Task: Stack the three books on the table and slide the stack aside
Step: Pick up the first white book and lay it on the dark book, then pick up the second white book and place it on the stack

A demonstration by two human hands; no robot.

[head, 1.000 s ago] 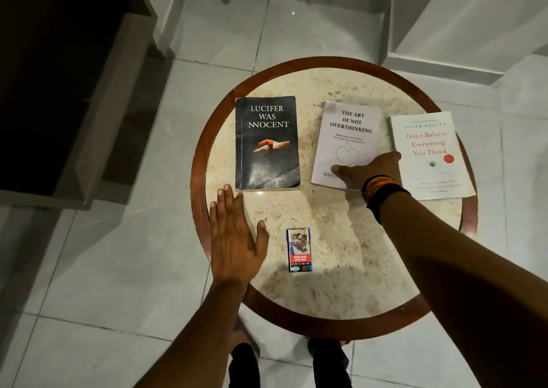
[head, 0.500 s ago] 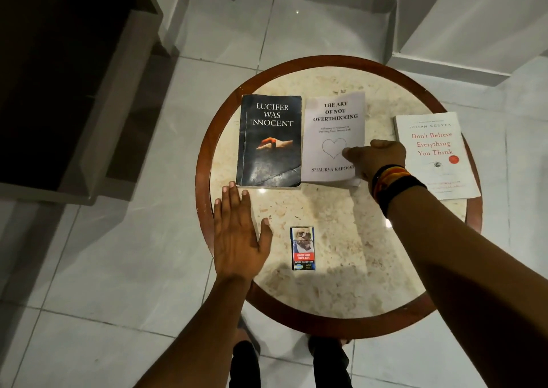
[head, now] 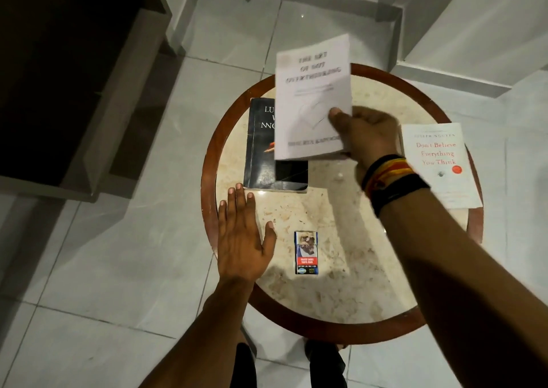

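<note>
My right hand (head: 366, 134) grips the pale book "The Art of Not Overthinking" (head: 311, 100) by its lower right corner, thumb on the cover. The book is lifted off the table, blurred, and hangs over the right part of the black book "Lucifer Was Innocent" (head: 261, 150), which lies flat on the left of the round table (head: 341, 209). A white book "Don't Believe Everything You Think" (head: 439, 162) lies flat at the table's right edge. My left hand (head: 241, 236) rests flat and open on the table's left rim, just in front of the black book.
A small cigarette pack (head: 306, 252) lies on the table near the front, right of my left hand. A dark cabinet (head: 74, 91) stands to the left on the tiled floor (head: 118, 284). White walls and a step rise behind the table.
My right hand slid the pale book leftward against the black book, then lifted it up over the black book. My left hand and the white book stayed put.
</note>
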